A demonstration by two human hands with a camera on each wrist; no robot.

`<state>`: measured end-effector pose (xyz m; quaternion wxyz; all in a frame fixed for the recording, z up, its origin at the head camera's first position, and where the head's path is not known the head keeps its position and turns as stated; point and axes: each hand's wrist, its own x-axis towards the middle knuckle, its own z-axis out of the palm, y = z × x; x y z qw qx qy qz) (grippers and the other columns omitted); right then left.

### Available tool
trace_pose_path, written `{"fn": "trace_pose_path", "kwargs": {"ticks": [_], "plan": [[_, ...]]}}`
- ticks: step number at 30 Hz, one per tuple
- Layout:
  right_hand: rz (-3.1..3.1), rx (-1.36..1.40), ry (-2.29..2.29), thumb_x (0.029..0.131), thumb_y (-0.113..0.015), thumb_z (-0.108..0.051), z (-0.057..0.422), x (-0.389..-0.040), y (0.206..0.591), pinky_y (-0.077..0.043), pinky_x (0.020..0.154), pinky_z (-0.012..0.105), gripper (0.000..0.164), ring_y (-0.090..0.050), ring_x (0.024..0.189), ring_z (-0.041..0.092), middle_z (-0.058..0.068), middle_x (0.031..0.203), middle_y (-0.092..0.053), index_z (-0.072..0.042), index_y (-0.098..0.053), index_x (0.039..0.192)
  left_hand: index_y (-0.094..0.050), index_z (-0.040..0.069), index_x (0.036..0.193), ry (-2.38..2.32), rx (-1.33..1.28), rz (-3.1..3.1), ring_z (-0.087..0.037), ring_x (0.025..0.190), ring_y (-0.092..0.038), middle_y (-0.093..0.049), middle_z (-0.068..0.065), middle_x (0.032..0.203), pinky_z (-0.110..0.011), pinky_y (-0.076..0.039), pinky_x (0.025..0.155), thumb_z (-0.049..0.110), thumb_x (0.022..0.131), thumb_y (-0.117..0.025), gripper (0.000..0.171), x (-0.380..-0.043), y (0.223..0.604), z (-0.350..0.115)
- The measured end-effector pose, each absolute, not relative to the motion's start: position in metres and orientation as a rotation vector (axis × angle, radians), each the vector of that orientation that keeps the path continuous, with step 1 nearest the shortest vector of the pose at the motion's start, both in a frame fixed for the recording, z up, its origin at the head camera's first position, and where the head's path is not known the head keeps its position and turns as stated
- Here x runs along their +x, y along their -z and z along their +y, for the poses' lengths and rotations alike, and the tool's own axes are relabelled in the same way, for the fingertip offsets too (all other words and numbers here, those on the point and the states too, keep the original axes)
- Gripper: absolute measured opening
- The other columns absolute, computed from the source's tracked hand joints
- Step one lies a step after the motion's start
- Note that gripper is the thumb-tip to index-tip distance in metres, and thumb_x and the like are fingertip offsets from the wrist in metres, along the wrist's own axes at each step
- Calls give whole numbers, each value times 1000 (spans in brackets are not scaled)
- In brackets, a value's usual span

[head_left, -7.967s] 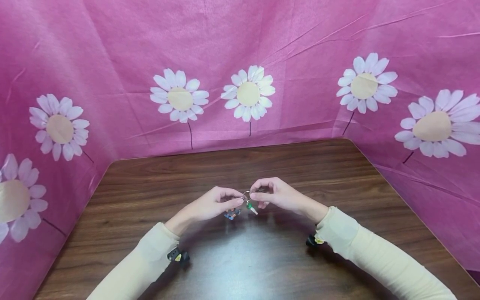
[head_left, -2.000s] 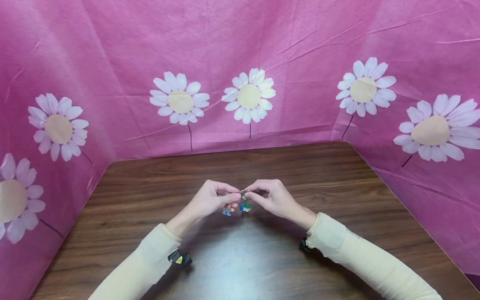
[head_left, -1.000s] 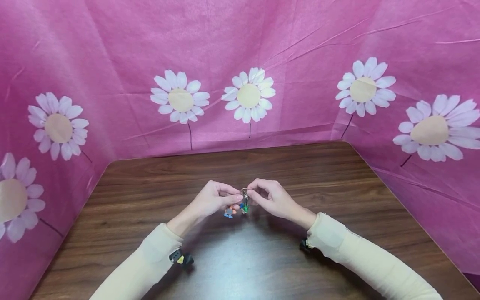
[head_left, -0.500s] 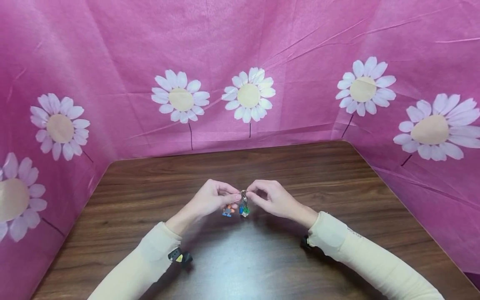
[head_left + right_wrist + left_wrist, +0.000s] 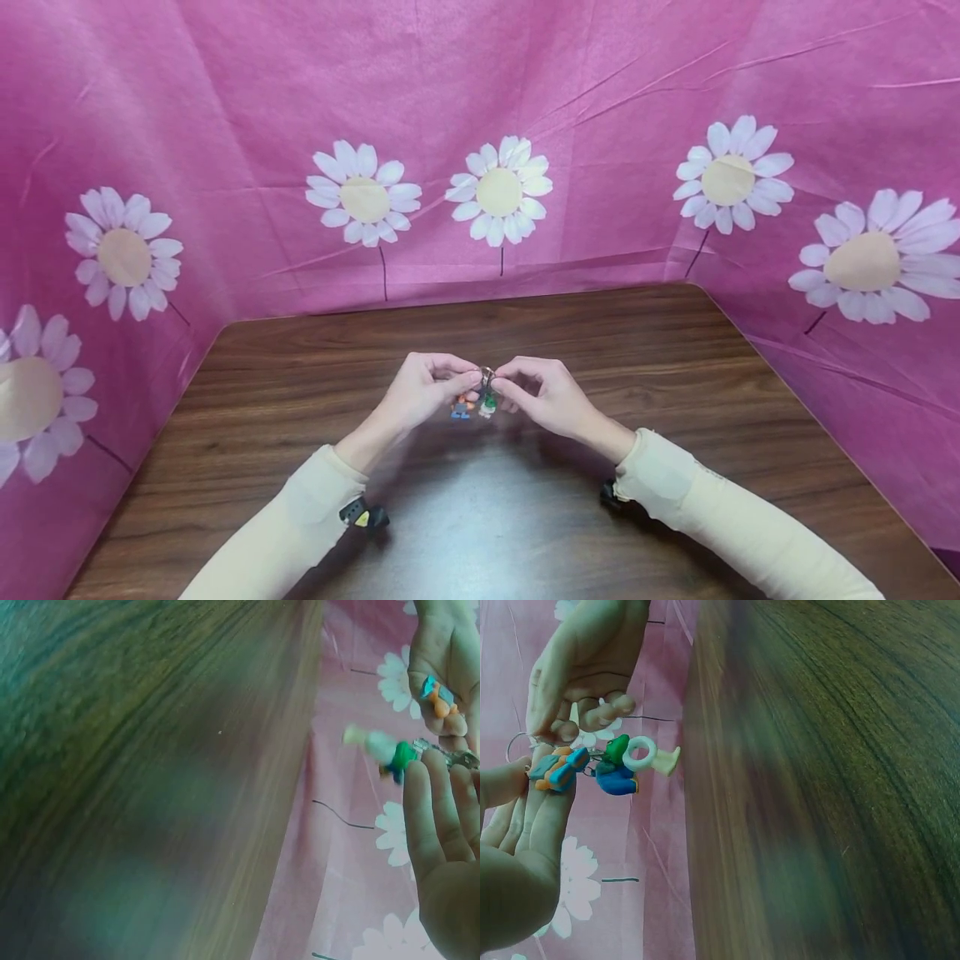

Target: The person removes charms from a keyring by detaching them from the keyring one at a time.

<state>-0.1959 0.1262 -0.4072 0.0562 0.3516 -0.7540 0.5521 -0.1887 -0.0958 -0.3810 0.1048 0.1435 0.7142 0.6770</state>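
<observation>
Over the middle of the table, my left hand (image 5: 420,393) and right hand (image 5: 549,393) meet fingertip to fingertip at a metal key ring (image 5: 487,372). Each pinches it between thumb and fingers. An orange figure charm with blue feet (image 5: 461,409) dangles under the left fingers; the left wrist view shows this orange-and-blue charm (image 5: 559,769) against them. Beside it hangs a green-and-white charm (image 5: 488,405), with a blue charm (image 5: 616,780) close by. In the right wrist view, the metal chain links (image 5: 459,758) lie partly behind the right fingers, which hide where they join.
A dark wood-grain table (image 5: 337,350) spreads beneath both hands. Pink cloth with printed daisies (image 5: 615,200) hangs behind it and at both sides. Black wrist devices (image 5: 366,515) sit at the cream sleeves (image 5: 285,517).
Both hands remain at the key ring and have risen slightly over the last half second. The charms have turned and swung; eight seconds ago the green charm hung tilted and the hands were slightly further apart.
</observation>
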Motion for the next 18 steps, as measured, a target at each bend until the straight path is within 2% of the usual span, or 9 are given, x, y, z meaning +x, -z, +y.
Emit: {"fn": "trace_pose_path", "kwargs": {"ticks": [5,7,11,14,18], "plan": [[-2271,1011,-1673,92,-68,8,126,-192,402,-58,52,44,7,-66,57,35,16,74,-70,4,-70,97,-71,-11,107,-1999,443,2016,-17,68,-70,-71,-29,88,-28,-60,61,4,94,-72,20,-187,383,-95],[-2272,979,-1695,93,-69,6,127,-193,404,-59,52,44,7,-66,57,34,12,73,-71,1,-71,97,-71,-12,108,-1987,446,1991,-18,69,-71,-72,-29,87,-30,-61,62,4,94,-71,21,-187,384,-94],[-2248,984,-1752,94,-70,1,129,-198,411,-60,53,38,7,-68,58,29,12,76,-72,-4,-71,99,-71,-11,108,-1968,432,1979,-18,69,-71,-72,-27,88,-33,-62,64,4,94,-71,21,-185,382,-92],[-2210,1029,-1797,94,-70,1,131,-201,415,-60,54,37,9,-68,58,31,16,80,-72,-2,-70,102,-70,-13,109,-1953,430,1967,-18,68,-70,-72,-26,86,-33,-62,64,4,94,-71,23,-185,382,-92],[-2204,1033,-1806,93,-70,4,131,-202,415,-60,53,36,12,-68,58,31,15,82,-73,-1,-71,104,-68,-15,110,-1927,455,1960,-17,67,-69,-73,-22,83,-31,-61,62,5,94,-72,26,-186,382,-91]]}}
